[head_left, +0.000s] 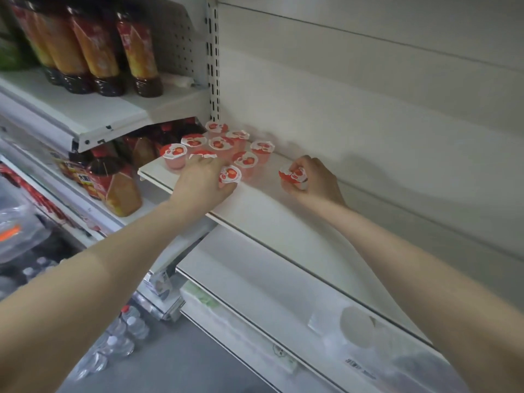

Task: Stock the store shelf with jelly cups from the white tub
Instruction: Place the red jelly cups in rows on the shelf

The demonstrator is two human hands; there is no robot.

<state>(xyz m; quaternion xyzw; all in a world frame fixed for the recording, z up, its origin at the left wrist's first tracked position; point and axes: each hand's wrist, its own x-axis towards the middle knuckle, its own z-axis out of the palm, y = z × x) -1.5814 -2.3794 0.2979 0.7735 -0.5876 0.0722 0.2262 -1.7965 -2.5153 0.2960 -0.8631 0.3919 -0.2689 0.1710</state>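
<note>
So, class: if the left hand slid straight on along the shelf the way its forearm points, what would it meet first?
Probably the cluster of small pink plastic jelly cups with red-and-white foil lids just beyond the left hand; its fingertips already seem to touch the nearest ones, though depth is unclear.

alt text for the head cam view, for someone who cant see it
Both hands set jelly cups on a white shelf: the left hand holds one beside a standing cluster, the right hand grips another apart from it.
</note>
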